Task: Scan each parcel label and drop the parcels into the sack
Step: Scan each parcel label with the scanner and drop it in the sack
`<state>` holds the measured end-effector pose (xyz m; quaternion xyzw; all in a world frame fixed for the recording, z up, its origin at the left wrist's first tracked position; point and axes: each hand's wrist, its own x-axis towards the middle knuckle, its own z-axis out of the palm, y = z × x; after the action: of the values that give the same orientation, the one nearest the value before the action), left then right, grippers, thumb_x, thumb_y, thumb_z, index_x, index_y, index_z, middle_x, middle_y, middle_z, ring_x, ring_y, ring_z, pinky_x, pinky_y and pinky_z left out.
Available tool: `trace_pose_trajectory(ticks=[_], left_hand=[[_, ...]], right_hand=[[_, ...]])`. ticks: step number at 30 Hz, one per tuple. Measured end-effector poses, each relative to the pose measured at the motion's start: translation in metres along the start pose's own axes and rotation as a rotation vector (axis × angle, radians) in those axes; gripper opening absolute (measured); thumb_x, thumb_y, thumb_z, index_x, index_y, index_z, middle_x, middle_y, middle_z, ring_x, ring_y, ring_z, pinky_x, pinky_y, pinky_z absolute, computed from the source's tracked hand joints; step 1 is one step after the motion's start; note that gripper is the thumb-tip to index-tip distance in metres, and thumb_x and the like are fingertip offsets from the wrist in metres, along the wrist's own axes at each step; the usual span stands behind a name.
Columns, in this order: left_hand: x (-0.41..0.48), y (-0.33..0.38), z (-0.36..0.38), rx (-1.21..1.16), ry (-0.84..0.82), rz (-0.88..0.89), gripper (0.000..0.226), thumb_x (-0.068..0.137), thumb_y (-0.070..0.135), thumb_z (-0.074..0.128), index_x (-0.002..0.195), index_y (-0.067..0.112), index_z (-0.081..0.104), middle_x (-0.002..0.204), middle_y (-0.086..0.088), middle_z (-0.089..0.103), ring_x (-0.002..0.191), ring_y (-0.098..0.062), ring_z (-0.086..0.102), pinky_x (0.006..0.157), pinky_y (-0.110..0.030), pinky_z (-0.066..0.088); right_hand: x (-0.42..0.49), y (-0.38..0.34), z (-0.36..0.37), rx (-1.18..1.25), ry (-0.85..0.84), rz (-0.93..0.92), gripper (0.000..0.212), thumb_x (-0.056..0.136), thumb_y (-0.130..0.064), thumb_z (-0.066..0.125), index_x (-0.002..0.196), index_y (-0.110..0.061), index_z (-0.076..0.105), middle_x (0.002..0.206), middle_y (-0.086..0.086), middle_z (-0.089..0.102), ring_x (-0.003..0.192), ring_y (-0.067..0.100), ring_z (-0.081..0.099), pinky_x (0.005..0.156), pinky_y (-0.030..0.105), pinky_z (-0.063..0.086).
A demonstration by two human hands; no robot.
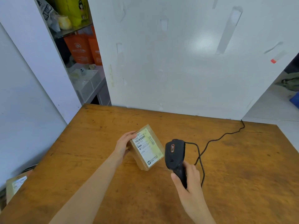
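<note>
Wooden table [226,175] fills the near half of our head view, with a white panel [178,62] standing right behind its far edge. We've got the parcel [137,160] around the middle of the table, tilted so its label [147,147] faces up at us. Our left hand [124,145] grips the parcel's left side, fingers curled over the far corner. Our right hand [187,180] is wrapped round the handle of the black scanner [175,156], whose head sits just right of the parcel. Its cable [218,139] loops over the table and off the far right edge. A second parcel [15,185] lies low at the near left, off the table. Shelves [72,31] with orange bags [80,49] show far left.
</note>
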<state>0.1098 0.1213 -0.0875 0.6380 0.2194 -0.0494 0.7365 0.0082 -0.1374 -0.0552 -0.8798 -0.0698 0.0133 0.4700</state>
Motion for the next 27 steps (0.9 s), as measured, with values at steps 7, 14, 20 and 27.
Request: trace_pose_trajectory(ticks=[7,14,20,27], left_hand=[[0.005,0.007,0.017,0.022,-0.094,0.020,0.035,0.066,0.048,0.070,0.101,0.040,0.072,0.107,-0.003,0.070,0.108,-0.025,0.060,0.091,-0.040,0.047],[0.009,0.016,0.025,0.040,-0.150,0.049,0.040,0.069,0.047,0.069,0.107,0.036,0.071,0.108,0.001,0.070,0.108,-0.022,0.059,0.090,-0.037,0.047],[0.009,0.019,0.027,0.059,-0.213,0.072,0.033,0.080,0.040,0.066,0.113,0.034,0.069,0.110,0.000,0.070,0.106,-0.021,0.059,0.087,-0.033,0.046],[0.010,0.023,0.029,0.078,-0.258,0.079,0.034,0.080,0.039,0.066,0.114,0.033,0.068,0.112,0.000,0.068,0.109,-0.021,0.057,0.091,-0.036,0.046]], right_hand=[[-0.013,-0.020,-0.012,-0.001,-0.073,0.000,0.040,0.094,-0.029,0.057,0.126,-0.041,0.037,0.136,-0.025,0.021,0.128,-0.011,0.023,0.108,0.016,0.030],[-0.023,-0.050,-0.008,0.255,-0.352,0.081,0.043,0.086,-0.052,0.051,0.123,-0.030,0.045,0.084,-0.017,0.064,0.078,0.002,0.062,0.079,0.020,0.050],[-0.022,-0.063,0.000,0.321,-0.315,0.110,0.043,0.083,-0.054,0.049,0.116,-0.026,0.048,0.070,-0.009,0.060,0.069,0.001,0.059,0.079,0.022,0.049],[-0.021,-0.063,-0.001,0.342,-0.273,0.142,0.044,0.083,-0.052,0.049,0.114,-0.021,0.049,0.067,-0.013,0.060,0.066,0.000,0.058,0.074,0.019,0.049]])
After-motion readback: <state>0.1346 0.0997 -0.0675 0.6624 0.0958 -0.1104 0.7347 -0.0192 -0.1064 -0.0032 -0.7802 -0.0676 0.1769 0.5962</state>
